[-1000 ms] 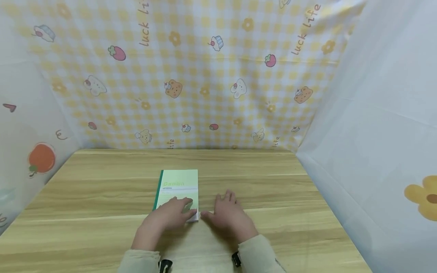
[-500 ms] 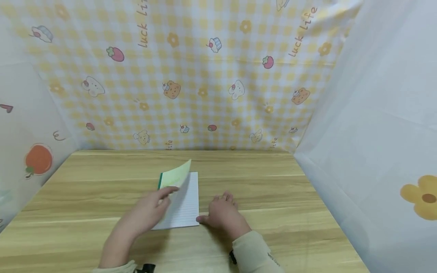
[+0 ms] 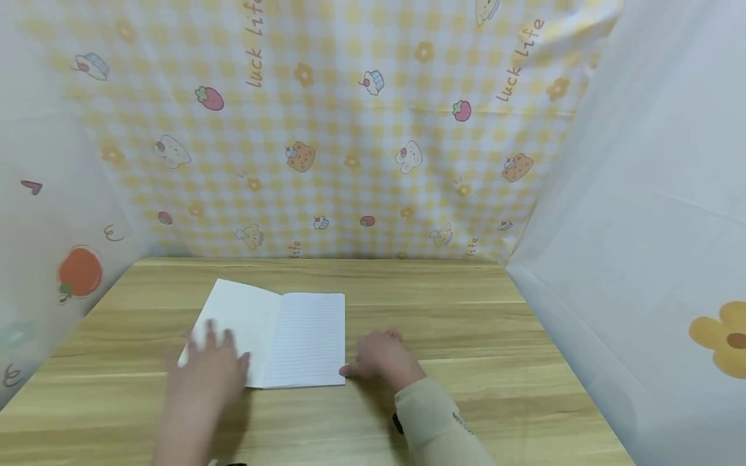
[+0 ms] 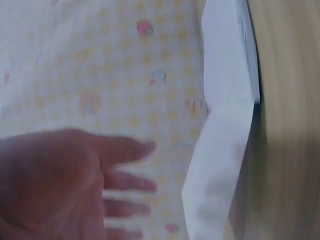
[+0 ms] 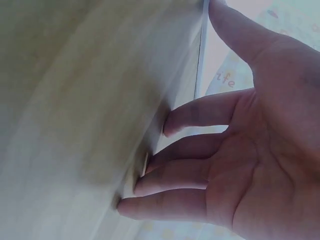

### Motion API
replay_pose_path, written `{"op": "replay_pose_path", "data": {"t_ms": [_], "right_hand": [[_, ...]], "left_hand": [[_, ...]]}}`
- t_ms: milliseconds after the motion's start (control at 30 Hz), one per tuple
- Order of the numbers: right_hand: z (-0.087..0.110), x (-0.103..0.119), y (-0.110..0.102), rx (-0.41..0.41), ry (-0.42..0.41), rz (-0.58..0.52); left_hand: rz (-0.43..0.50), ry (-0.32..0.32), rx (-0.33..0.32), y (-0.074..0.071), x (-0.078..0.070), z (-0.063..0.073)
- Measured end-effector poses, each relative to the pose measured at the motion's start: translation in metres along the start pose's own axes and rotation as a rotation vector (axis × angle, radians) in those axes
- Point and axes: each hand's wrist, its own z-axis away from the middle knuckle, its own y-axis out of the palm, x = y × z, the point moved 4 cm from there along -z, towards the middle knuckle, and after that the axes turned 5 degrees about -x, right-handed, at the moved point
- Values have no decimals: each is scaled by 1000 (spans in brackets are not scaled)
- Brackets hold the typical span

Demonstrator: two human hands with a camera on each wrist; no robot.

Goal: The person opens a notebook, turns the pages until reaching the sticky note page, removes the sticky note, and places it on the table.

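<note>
A person worked with two bare hands at a wood-grained bench (image 3: 443,323), where a notebook (image 3: 309,340) lay spread left of center, a lined page on its right side and a blank white leaf (image 3: 241,317) on its left. The left hand (image 3: 206,369), blurred, hovered over the lower part of the blank leaf, its fingers (image 4: 127,150) splayed; the left wrist view showed them clear of the paper, the grip apart and holding nothing, while the leaf angled up from the bench. At the notebook's other side, the right hand (image 3: 384,356) set its thumb (image 3: 350,371) on the lower right corner of the lined page, with the fingertips (image 5: 125,206) down on the bench just beside the notebook; that grip, too, stood apart, thumb well away from fingers. A pale sleeve (image 3: 431,411) covered the right forearm. Behind the bench hung a yellow-and-white checked cloth (image 3: 350,116) printed with bears, strawberries and cupcakes, flanked by a white cloth (image 3: 641,194) at the right bearing a yellow flower (image 3: 725,336).
</note>
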Motion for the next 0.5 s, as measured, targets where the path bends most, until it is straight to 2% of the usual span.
{"op": "replay_pose_path", "data": {"t_ms": [100,167,300,400,500], "right_hand": [[-3,0,-3,9,-3,-19],[-5,1,-4,16,0,-33],[-8,2,-4,17,-8,-25],[-9,2,-4,21,11,-30],[-9,2,-6,18,48,-61]], "left_hand": [[5,160,20,11,-31,-16],[12,214,57,18,-45,-26],[58,193,125,32,-52,-40],[72,190,173,42,-51,-43],[69,219,192,47,-52,-42]]}}
